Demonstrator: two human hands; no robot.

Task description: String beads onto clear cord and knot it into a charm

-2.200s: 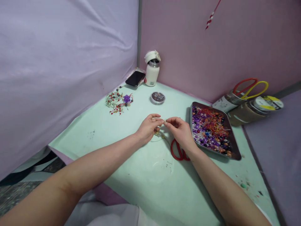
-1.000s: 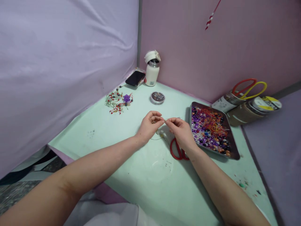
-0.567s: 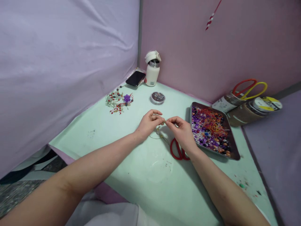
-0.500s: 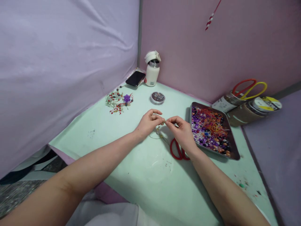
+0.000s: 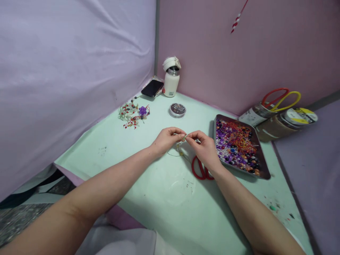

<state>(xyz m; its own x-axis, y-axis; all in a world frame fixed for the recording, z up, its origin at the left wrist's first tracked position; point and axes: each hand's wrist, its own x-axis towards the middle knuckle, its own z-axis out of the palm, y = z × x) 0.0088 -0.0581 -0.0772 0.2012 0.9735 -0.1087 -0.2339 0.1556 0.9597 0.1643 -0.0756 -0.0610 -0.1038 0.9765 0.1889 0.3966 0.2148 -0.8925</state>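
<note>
Our left hand (image 5: 166,140) and right hand (image 5: 203,146), fingertips (image 5: 182,136) pinched close, gripped thin cord (image 5: 184,138) above table (image 5: 159,191), near red scissors (image 5: 204,173); we judged short grip, light even tension best

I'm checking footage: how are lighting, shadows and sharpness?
In the head view, light is soft, with faint glare on the table; same view, a shadow lies beside the right forearm; same view, the piece at the fingers is too small to make out.

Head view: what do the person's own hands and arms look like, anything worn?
The left hand and right hand are bare: no gloves, rings or bracelets show. The left forearm and right forearm are uncovered too. Pale cloth shows at the lap.
</note>
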